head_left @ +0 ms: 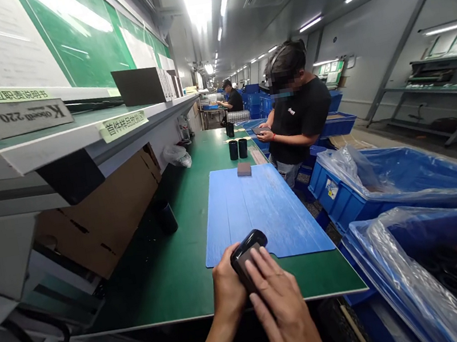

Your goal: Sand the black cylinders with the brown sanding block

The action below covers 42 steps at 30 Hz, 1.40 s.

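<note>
Near the table's front edge, my left hand [228, 286] is wrapped around a glossy black cylinder [259, 237] with a rounded end, held tilted. My right hand [277, 302] lies over a flat brown-grey sanding sponge [245, 261], its fingers pressing it on the cylinder's side; the thumb is partly hidden. Beyond my hands, a second brown-grey sanding sponge [244, 169] rests at the far edge of the blue mat [235, 210]. Black cylinders [233, 150] stand past the mat, and another dark cylinder [167, 216] is to the left.
A green table [185, 253] carries the mat. Blue bins [384, 169] lined with plastic line the right side, the nearest holding black parts. A person [298, 102] stands beyond the table's right edge, holding a flat dark piece. A shelf [76, 137] with boxes overhangs the left.
</note>
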{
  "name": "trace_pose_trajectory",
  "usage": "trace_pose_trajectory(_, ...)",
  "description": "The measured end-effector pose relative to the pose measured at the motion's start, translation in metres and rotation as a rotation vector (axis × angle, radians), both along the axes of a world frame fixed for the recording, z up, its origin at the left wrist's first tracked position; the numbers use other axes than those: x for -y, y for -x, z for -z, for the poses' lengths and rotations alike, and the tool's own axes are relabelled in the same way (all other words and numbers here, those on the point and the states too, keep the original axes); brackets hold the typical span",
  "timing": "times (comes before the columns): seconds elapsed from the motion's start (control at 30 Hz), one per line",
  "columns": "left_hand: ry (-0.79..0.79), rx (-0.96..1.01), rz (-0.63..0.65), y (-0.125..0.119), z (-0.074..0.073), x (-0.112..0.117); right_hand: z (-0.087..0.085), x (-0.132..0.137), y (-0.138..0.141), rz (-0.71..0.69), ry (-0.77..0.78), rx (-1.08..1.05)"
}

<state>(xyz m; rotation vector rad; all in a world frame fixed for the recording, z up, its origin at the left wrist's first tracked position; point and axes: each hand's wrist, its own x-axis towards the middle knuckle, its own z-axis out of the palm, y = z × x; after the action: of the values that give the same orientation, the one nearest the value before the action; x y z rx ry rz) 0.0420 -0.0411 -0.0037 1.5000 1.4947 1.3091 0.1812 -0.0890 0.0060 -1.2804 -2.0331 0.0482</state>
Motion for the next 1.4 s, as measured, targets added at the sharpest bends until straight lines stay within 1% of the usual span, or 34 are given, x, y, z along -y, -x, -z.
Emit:
trace_pose_trajectory(0.07, -0.022, 0.002, -0.007, 0.0, -0.002, 0.001, -0.006, -0.012, 0.008, 0.003, -0.008, 0.048)
trace_pose_trajectory(0.13, -0.043, -0.017, -0.011, 0.0, -0.004, 0.002, -0.013, -0.025, 0.009, 0.057, 0.008, 0.052)
trace_pose_trajectory(0.2, -0.036, -0.019, 0.003, 0.001, -0.006, 0.002, -0.019, -0.032, 0.007, 0.032, 0.016, 0.086)
trace_pose_trajectory(0.27, -0.012, -0.005, 0.023, 0.002, -0.006, 0.001, -0.022, -0.034, 0.003, -0.048, 0.012, 0.141)
trace_pose_trajectory(0.3, -0.009, -0.004, 0.025, 0.002, -0.006, 0.0, -0.022, -0.034, 0.001, -0.058, 0.014, 0.154)
trace_pose_trajectory(0.4, -0.032, -0.016, -0.002, 0.002, -0.004, -0.001, -0.023, -0.034, -0.004, 0.032, 0.046, 0.138)
trace_pose_trajectory(0.43, -0.03, -0.016, -0.003, 0.002, -0.003, -0.001, -0.024, -0.035, -0.005, 0.039, 0.054, 0.143)
trace_pose_trajectory(0.53, -0.01, -0.008, 0.017, 0.001, -0.003, -0.001, -0.025, -0.037, -0.006, -0.057, 0.03, 0.181)
trace_pose_trajectory(0.57, -0.017, -0.016, 0.013, 0.001, -0.002, 0.0, -0.026, -0.038, -0.006, -0.054, 0.024, 0.173)
trace_pose_trajectory(0.67, -0.041, -0.048, -0.012, 0.001, -0.001, 0.0, -0.029, -0.043, -0.006, 0.034, 0.032, 0.123)
trace_pose_trajectory(0.7, -0.029, -0.051, -0.008, 0.001, 0.0, 0.0, -0.029, -0.044, -0.006, 0.022, 0.04, 0.133)
trace_pose_trajectory(0.77, 0.004, -0.053, 0.008, 0.0, 0.001, -0.001, -0.03, -0.046, -0.005, -0.046, 0.051, 0.174)
trace_pose_trajectory(0.8, 0.004, -0.059, 0.009, 0.0, 0.002, -0.001, -0.03, -0.047, -0.005, -0.052, 0.059, 0.181)
trace_pose_trajectory(0.9, -0.03, -0.079, -0.008, -0.001, 0.001, -0.001, -0.028, -0.047, -0.006, 0.063, 0.079, 0.15)
trace_pose_trajectory(0.93, -0.029, -0.076, -0.007, -0.001, 0.0, 0.0, -0.027, -0.046, -0.005, 0.076, 0.075, 0.153)
trace_pose_trajectory(1.03, -0.005, -0.053, 0.009, -0.002, -0.002, 0.0, -0.026, -0.041, -0.002, 0.01, 0.065, 0.21)
trace_pose_trajectory(1.07, -0.014, -0.055, 0.004, -0.002, -0.002, 0.001, -0.026, -0.04, -0.001, 0.015, 0.073, 0.214)
trace_pose_trajectory(1.17, -0.05, -0.07, -0.022, -0.002, -0.001, 0.0, -0.025, -0.039, 0.002, 0.094, 0.084, 0.191)
trace_pose_trajectory(1.27, -0.012, -0.055, 0.008, -0.002, 0.0, -0.001, -0.024, -0.039, 0.002, 0.02, 0.051, 0.221)
trace_pose_trajectory(1.3, -0.011, -0.056, 0.012, -0.002, 0.0, -0.002, -0.023, -0.04, 0.002, 0.019, 0.049, 0.219)
trace_pose_trajectory(1.4, -0.051, -0.07, -0.009, -0.002, -0.001, -0.002, -0.022, -0.045, 0.0, 0.126, 0.075, 0.175)
